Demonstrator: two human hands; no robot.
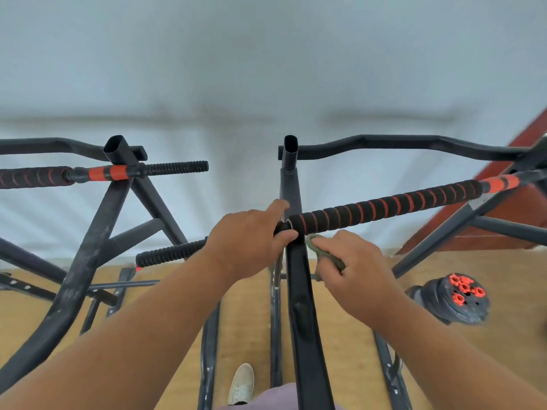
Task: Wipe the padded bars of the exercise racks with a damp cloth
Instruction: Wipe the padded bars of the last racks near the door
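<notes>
1. Padded bar [384, 209], black foam with orange spirals, runs from frame centre toward the upper right.
2. The left hand [248, 241] grips the bare bar end at centre.
3. The right hand [352, 273] clutches a green cloth [321, 250] just below the padding.
4. A pale wall [266, 69] fills the upper frame; a wooden floor [245, 321] lies below, with weight plates [455, 300] at lower right.

black padded bar [384, 207] with red spiral stripes, olive-green cloth [324, 252], black rack frame [305, 306]

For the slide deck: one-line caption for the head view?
Left hand grips the bar end while right hand holds a green cloth beneath the padded bar.
</notes>
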